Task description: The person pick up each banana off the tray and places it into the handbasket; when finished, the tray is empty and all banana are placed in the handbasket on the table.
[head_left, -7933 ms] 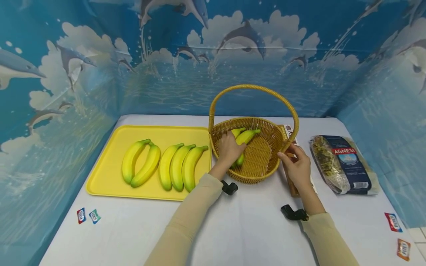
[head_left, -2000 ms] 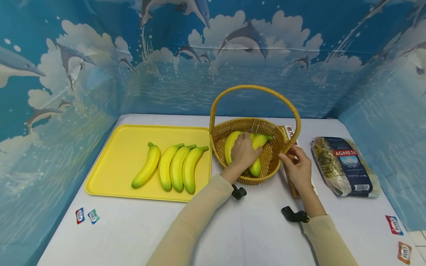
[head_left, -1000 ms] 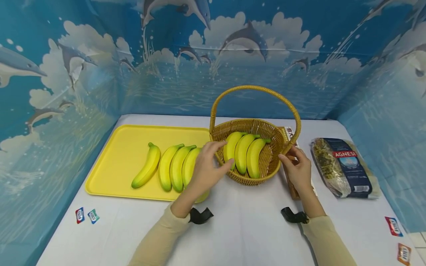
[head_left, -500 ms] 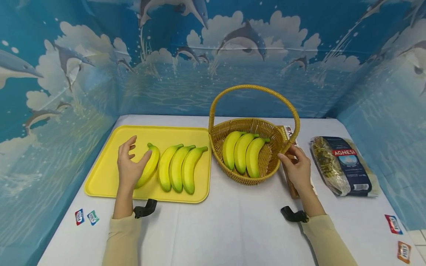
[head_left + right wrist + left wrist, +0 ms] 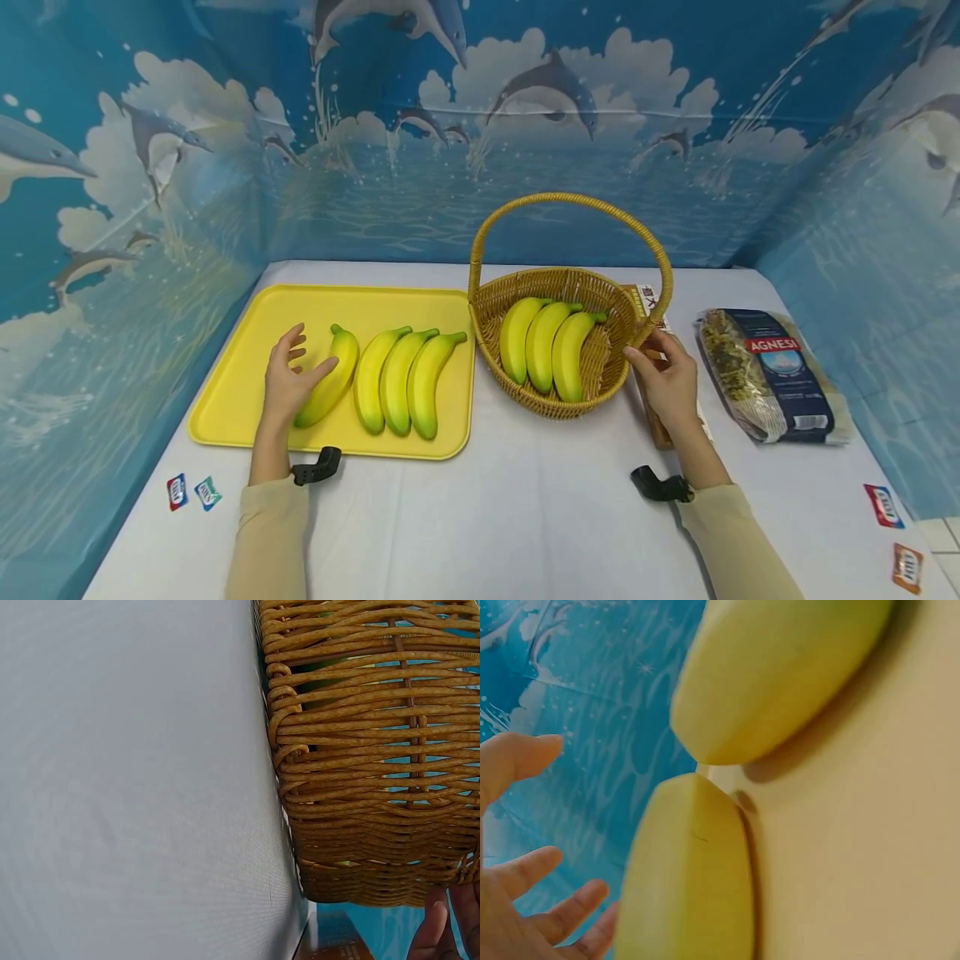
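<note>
On the yellow tray (image 5: 232, 417), my left hand (image 5: 285, 383) is beside the leftmost banana (image 5: 335, 379), thumb spread from the fingers and nothing held. The thumb overlaps that banana in the head view. In the left wrist view the fingers stand apart from two banana ends (image 5: 694, 877). Three more bananas (image 5: 395, 379) lie side by side to its right. My right hand (image 5: 667, 379) pinches the rim of the wicker basket (image 5: 558, 409) at the foot of its handle; fingertips show against the weave in the right wrist view. Three bananas (image 5: 543, 346) rest inside the basket, stems up.
A flat brown packet (image 5: 658, 429) lies partly under the basket and right hand. Farther right is an AGNESI pasta bag (image 5: 776, 375). Small wrappers (image 5: 177, 492) lie at the front left, others (image 5: 885, 506) at the front right. A dolphin-print curtain (image 5: 375, 183) encloses the table.
Another banana went from tray to basket under my left hand, which let go and swung left back over the tray. In the last half second it lowered slightly. The right hand stayed on the rim.
</note>
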A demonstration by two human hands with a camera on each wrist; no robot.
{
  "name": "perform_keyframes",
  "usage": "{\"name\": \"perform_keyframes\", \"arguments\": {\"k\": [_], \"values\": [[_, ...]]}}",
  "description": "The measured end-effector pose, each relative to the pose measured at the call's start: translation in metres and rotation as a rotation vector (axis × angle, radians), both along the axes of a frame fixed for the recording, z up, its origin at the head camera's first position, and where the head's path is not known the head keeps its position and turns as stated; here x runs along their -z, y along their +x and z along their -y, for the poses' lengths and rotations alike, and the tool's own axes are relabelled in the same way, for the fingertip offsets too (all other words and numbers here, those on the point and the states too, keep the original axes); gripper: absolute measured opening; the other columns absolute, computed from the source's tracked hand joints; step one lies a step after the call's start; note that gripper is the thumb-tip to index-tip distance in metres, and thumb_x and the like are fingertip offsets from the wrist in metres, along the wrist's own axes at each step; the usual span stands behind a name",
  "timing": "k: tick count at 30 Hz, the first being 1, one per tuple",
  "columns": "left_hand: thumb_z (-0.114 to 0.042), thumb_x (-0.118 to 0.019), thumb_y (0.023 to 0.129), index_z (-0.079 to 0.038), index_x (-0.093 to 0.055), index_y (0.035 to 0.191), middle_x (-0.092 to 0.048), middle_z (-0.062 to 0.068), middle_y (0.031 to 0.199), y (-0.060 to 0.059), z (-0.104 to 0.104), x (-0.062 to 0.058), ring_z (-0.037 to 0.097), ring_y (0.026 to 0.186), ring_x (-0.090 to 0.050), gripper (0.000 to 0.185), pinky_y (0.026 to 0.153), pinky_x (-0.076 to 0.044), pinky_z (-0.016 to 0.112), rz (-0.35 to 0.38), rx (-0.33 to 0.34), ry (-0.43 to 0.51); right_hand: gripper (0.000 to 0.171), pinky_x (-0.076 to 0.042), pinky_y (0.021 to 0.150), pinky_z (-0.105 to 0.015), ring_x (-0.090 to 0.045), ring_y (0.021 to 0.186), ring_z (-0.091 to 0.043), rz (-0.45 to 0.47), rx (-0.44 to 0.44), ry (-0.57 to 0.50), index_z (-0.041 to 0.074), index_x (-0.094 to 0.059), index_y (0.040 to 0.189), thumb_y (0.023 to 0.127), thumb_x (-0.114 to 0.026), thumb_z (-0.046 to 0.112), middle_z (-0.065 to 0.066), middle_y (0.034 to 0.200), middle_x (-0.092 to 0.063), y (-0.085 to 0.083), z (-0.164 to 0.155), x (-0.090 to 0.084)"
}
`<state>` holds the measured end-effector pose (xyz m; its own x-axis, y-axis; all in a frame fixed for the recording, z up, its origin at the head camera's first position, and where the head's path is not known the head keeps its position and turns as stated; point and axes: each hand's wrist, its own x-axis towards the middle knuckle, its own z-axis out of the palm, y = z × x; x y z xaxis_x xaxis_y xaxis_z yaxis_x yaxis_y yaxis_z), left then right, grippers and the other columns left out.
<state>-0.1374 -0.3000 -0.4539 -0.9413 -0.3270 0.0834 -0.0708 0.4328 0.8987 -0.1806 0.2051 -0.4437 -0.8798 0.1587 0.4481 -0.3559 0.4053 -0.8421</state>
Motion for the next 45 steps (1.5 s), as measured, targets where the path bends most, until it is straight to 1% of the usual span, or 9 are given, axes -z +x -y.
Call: {"name": "perform_keyframes", "arguments": {"k": [7,11,16,21,28,32,36,41,45], "values": [[-0.02,-0.077,0.084,-0.011,-0.019,0.157,-0.03,0.024,0.152,-0.003,0.009,0.017,0.042,0.137,-0.032,0.093,0.112,-0.031,0.055,0.176,0.061,0.028,0.039,-0.044,0.069,-0.005,-0.055,0.084,0.006,0.005,-0.004,-0.017,-0.008,-0.063,0.124,0.085,-0.069,-0.006,0.018,0.095,-0.055,-0.014,-0.011,0.025],[-0.022,-0.078,0.084,-0.01,-0.02,0.157,-0.031,0.023,0.153,-0.004,0.013,0.024,0.041,0.138,-0.029,0.094,0.114,-0.027,0.054,0.245,0.11,0.009,0.04,-0.044,0.071,-0.005,-0.056,0.085,0.005,0.018,-0.004,-0.012,-0.004,-0.063,0.126,0.086,-0.07,-0.001,0.022,0.095,-0.055,-0.016,-0.014,0.03],[-0.021,-0.077,0.084,-0.003,-0.036,0.149,-0.042,0.024,0.143,-0.004,0.013,0.028,0.039,0.129,-0.04,0.079,0.109,-0.034,0.05,0.251,0.149,-0.044,0.04,-0.044,0.07,-0.005,-0.056,0.086,0.004,0.013,-0.005,-0.006,-0.004,-0.063,0.126,0.087,-0.071,0.002,0.025,0.095,-0.055,-0.015,-0.016,0.031],[-0.02,-0.074,0.086,-0.002,-0.044,0.144,-0.05,0.023,0.134,-0.003,0.012,0.029,0.032,0.114,-0.047,0.068,0.096,-0.04,0.039,0.258,0.122,-0.056,0.04,-0.044,0.07,-0.004,-0.056,0.085,0.004,0.013,-0.008,-0.004,-0.005,-0.062,0.126,0.087,-0.07,0.002,0.025,0.095,-0.054,-0.016,-0.016,0.032],[-0.024,-0.071,0.089,-0.003,-0.045,0.145,-0.048,0.024,0.141,-0.002,0.009,0.025,0.036,0.121,-0.046,0.066,0.101,-0.04,0.044,0.278,0.074,-0.058,0.04,-0.044,0.071,-0.005,-0.056,0.085,0.005,0.021,-0.01,-0.004,-0.004,-0.062,0.126,0.088,-0.07,0.002,0.022,0.096,-0.055,-0.016,-0.015,0.032],[-0.026,-0.072,0.089,-0.004,-0.046,0.145,-0.048,0.022,0.145,-0.003,0.005,0.019,0.037,0.126,-0.045,0.066,0.104,-0.04,0.046,0.252,0.036,-0.053,0.04,-0.044,0.071,-0.006,-0.056,0.085,0.005,0.017,-0.008,0.002,-0.003,-0.062,0.127,0.088,-0.07,0.002,0.021,0.096,-0.055,-0.016,-0.015,0.032],[-0.025,-0.074,0.086,-0.005,-0.053,0.141,-0.054,0.019,0.139,-0.006,-0.01,0.004,0.033,0.119,-0.05,0.062,0.095,-0.044,0.038,0.174,-0.002,-0.063,0.04,-0.044,0.071,-0.006,-0.056,0.084,0.005,0.017,-0.005,-0.001,-0.002,-0.063,0.127,0.088,-0.07,0.002,0.021,0.096,-0.055,-0.017,-0.015,0.031],[-0.021,-0.077,0.082,-0.005,-0.061,0.133,-0.063,0.016,0.128,-0.01,-0.047,-0.021,0.028,0.106,-0.057,0.056,0.078,-0.046,0.024,0.031,-0.011,-0.091,0.04,-0.045,0.071,-0.006,-0.057,0.084,0.004,0.022,-0.002,-0.009,-0.002,-0.063,0.127,0.088,-0.07,0.003,0.02,0.096,-0.055,-0.016,-0.015,0.03],[-0.019,-0.08,0.079,-0.005,-0.065,0.128,-0.067,0.016,0.122,-0.01,-0.086,-0.04,0.028,0.1,-0.06,0.053,0.075,-0.047,0.024,-0.089,0.036,-0.074,0.041,-0.044,0.071,-0.006,-0.056,0.084,0.004,0.023,0.0,-0.007,-0.001,-0.063,0.127,0.087,-0.071,0.002,0.019,0.096,-0.055,-0.016,-0.014,0.029]]}}
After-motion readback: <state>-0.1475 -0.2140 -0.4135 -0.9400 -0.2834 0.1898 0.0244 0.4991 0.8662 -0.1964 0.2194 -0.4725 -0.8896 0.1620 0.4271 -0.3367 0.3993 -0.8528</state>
